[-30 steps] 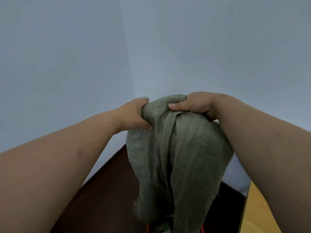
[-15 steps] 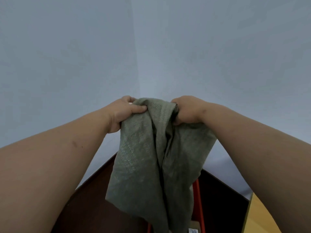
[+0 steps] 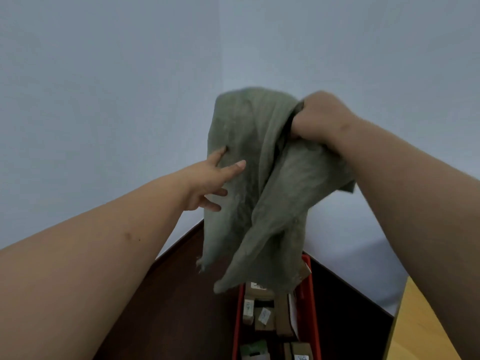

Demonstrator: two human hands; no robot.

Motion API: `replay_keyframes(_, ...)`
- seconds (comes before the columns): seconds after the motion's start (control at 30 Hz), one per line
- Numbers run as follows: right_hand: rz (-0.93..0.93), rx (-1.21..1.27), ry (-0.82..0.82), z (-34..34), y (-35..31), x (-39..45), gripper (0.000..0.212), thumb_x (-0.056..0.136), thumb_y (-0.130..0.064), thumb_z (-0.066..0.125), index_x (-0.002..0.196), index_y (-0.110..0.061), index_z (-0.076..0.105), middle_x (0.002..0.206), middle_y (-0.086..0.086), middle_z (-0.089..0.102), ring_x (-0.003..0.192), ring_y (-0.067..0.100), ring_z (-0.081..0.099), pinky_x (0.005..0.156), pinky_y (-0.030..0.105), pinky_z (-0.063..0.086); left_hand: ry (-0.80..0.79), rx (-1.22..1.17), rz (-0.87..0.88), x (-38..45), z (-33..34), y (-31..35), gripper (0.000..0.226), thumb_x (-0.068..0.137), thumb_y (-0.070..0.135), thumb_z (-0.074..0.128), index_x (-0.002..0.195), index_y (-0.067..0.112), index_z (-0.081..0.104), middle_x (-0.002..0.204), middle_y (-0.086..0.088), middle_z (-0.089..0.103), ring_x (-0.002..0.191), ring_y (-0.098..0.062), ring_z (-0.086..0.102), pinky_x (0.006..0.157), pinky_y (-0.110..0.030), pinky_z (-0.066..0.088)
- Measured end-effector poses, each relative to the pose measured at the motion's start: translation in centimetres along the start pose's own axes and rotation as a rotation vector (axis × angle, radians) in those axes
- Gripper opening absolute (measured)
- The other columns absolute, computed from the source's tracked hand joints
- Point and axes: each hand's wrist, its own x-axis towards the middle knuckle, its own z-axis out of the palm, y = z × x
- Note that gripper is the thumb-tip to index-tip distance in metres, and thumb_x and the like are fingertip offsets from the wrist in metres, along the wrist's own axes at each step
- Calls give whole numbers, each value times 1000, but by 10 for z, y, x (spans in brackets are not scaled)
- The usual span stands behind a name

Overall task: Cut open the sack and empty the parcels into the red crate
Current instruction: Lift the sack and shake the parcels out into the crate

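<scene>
Head camera gives me both bare arms reaching up and forward. My right hand (image 3: 315, 116) is clenched into a fist around the bunched top of the limp grey-green woven fabric sack (image 3: 254, 183), holding it high in front of the pale blue-grey wall (image 3: 104, 87). My left hand (image 3: 207, 183) is released — fingers (image 3: 237, 166) spread and loose, the thumb and fingertips lying against the sack's left face about halfway down, gripping nothing. The sack hangs slack and folded from the right fist, its frayed lower corners dangling just above the far end of the long red plastic crate (image 3: 307, 310), though whether the cloth touches the rim I cannot tell. Inside the crate I see a jumble of small cardboard-brown parcels (image 3: 262, 317) with white labels, plus something green near the bottom edge of the frame, too blurred to identify. The crate rests on a dark brown tabletop (image 3: 166, 307) — its far corner meets the wall behind the sack. To the right, a light yellow wooden surface (image 3: 426, 331) sits beside the dark one.
</scene>
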Motion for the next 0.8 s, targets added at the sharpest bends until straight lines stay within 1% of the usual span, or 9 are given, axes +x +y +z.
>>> replay_keyframes(0.07, -43, 22, 121, -22, -8, 5, 26, 79, -13, 58, 98, 2, 68, 108, 27, 66, 103, 40, 62, 71, 31, 39, -7, -40, 15, 1, -1, 3, 85, 83, 54, 63, 148, 52, 9, 151, 0, 40, 125, -27, 51, 92, -54, 53)
replay_keyframes(0.1, -75, -15, 99, -26, -11, 5, 26, 80, -12, 58, 99, 2, 67, 109, 28, 65, 103, 40, 62, 72, 31, 39, -4, -65, 15, 1, -1, 4, 87, 82, 54, 64, 149, 51, 8, 152, 0, 38, 128, -27, 49, 94, -56, 51)
replay_keyframes(0.17, -107, -131, -92, -20, -13, -2, 27, 80, -14, 65, 102, 2, 68, 110, 26, 65, 98, 38, 61, 71, 31, 39, 5, -92, -6, 0, -1, 5, 86, 81, 58, 62, 150, 46, 12, 154, 1, 34, 131, -28, 46, 95, -59, 49)
replay_keyframes(0.23, -84, -153, -201, -10, -8, -7, 25, 76, -14, 71, 97, -2, 68, 101, 21, 65, 92, 33, 60, 70, 31, 41, 0, -94, -43, 0, 0, 2, 84, 81, 61, 59, 151, 43, 16, 156, -1, 31, 132, -30, 44, 92, -59, 50)
replay_keyframes(0.3, -82, -84, -220, -9, -7, -13, 21, 75, -12, 71, 94, -2, 67, 97, 19, 63, 95, 33, 61, 70, 32, 43, -3, -87, -74, -1, 0, -6, 84, 82, 61, 58, 151, 44, 13, 156, -3, 30, 133, -31, 44, 91, -59, 51)
replay_keyframes(0.43, -45, 112, -184, -10, -8, -22, 34, 76, -10, 73, 107, 3, 69, 110, 24, 67, 99, 34, 63, 80, 38, 53, -29, -108, -124, 1, -2, -13, 81, 80, 65, 56, 150, 44, 20, 154, -4, 34, 133, -31, 45, 94, -63, 47)
replay_keyframes(0.53, 0, 38, -310, 8, -7, -28, 29, 76, -11, 72, 103, 1, 69, 109, 22, 68, 88, 30, 61, 70, 33, 47, -20, -128, -166, -1, -3, -11, 77, 78, 72, 52, 145, 37, 34, 149, -6, 40, 126, -30, 50, 93, -64, 48)
replay_keyframes(0.67, 236, 381, -215, 17, 7, -23, 30, 74, -4, 72, 103, 1, 68, 102, 19, 67, 95, 34, 64, 78, 38, 52, -22, -111, -255, -2, -4, -16, 89, 74, 77, 50, 147, 31, 31, 150, -10, 39, 127, -34, 50, 90, -67, 47)
replay_keyframes(0.8, 488, 724, -391, 33, 24, -34, 35, 73, -2, 73, 108, -5, 66, 106, 15, 69, 96, 33, 66, 87, 44, 53, -85, -184, -351, -5, 2, -28, 101, 69, 81, 50, 152, 33, 18, 157, -12, 28, 137, -40, 39, 92, -73, 41)
